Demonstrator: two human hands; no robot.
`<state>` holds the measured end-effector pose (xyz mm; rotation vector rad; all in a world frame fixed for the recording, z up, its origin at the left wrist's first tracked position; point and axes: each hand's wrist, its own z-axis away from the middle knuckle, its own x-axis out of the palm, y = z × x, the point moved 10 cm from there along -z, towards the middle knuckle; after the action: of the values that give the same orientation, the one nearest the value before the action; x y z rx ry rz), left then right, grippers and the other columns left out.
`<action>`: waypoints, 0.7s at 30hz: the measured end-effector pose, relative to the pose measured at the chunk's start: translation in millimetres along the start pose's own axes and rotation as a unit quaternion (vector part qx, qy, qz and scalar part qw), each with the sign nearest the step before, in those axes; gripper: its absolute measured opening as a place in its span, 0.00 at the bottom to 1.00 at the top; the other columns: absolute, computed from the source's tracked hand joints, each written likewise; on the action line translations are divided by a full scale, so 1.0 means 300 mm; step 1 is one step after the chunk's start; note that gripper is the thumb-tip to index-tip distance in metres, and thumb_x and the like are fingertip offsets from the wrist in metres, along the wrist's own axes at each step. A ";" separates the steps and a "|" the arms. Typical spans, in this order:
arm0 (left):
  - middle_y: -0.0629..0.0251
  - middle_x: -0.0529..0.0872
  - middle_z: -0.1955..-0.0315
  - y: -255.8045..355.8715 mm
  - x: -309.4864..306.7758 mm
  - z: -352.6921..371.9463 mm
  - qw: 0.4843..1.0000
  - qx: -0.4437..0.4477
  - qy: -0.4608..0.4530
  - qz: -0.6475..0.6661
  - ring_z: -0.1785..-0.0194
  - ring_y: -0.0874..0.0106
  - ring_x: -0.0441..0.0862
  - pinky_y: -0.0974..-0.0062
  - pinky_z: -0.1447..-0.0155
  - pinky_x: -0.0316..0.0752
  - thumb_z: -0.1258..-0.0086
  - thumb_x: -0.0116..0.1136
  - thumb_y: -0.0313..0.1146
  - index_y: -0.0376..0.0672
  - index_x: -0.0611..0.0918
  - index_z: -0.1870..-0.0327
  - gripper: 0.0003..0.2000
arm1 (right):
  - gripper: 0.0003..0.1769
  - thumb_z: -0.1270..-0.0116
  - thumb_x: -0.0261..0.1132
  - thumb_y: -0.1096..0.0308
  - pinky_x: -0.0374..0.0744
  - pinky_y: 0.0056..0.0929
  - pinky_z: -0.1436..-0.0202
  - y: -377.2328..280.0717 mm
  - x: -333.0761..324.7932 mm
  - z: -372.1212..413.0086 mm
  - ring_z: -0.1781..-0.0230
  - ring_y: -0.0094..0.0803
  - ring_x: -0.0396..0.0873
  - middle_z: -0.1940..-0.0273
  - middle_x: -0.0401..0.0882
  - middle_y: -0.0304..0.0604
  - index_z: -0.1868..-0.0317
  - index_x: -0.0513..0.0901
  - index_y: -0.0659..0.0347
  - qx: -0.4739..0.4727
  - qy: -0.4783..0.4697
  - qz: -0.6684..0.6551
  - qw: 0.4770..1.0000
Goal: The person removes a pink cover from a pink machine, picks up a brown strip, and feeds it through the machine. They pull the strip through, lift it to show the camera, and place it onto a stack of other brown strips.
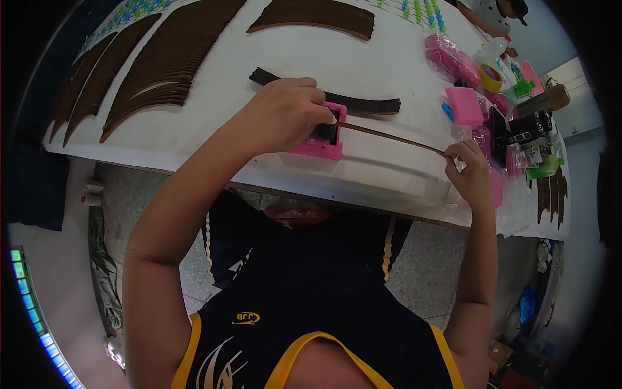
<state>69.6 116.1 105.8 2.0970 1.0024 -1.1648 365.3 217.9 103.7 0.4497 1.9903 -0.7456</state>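
A thin brown strip (392,137) stretches between my two hands above the white table. My right hand (468,170) pinches its right end between thumb and fingers. My left hand (288,115) is closed at the strip's left end, over a pink box-like holder (324,151) with a black part (326,132) inside. Something small and white shows at my left fingertips, too small to name. My left fingers partly hide the holder. Just behind it lies a curved bundle of dark strips (369,106), partly covered by my left hand.
Fanned stacks of brown strips (165,58) lie at the left, another stack (317,17) at the back. On the right are pink blocks (464,106), yellow tape (490,78), a black device (530,128) and plastic wrap. Another person (492,16) is at the far right.
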 end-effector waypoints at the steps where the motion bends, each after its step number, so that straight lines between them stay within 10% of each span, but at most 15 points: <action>1: 0.69 0.89 0.67 0.001 0.000 -0.001 1.000 0.000 0.000 0.001 0.56 0.65 0.85 0.68 0.51 0.84 0.46 0.71 0.23 0.47 0.94 0.63 0.11 | 0.09 0.45 0.68 0.83 0.81 0.36 0.56 -0.007 -0.007 -0.004 0.61 0.41 0.82 0.65 0.83 0.45 0.62 0.84 0.65 -0.003 0.001 0.000 1.000; 21: 0.68 0.89 0.70 0.006 0.041 -0.090 0.963 -0.104 0.074 0.238 0.59 0.70 0.85 0.68 0.55 0.82 0.35 0.70 0.23 0.42 0.85 0.54 0.11 | 0.10 0.32 0.66 0.81 0.80 0.29 0.42 -0.245 -0.492 -0.337 0.52 0.32 0.83 0.55 0.86 0.44 0.51 0.86 0.66 -0.129 0.137 0.164 0.968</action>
<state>88.2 139.2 108.4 2.1125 0.5966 -0.6427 331.3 227.9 293.9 0.7341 2.1575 -0.2202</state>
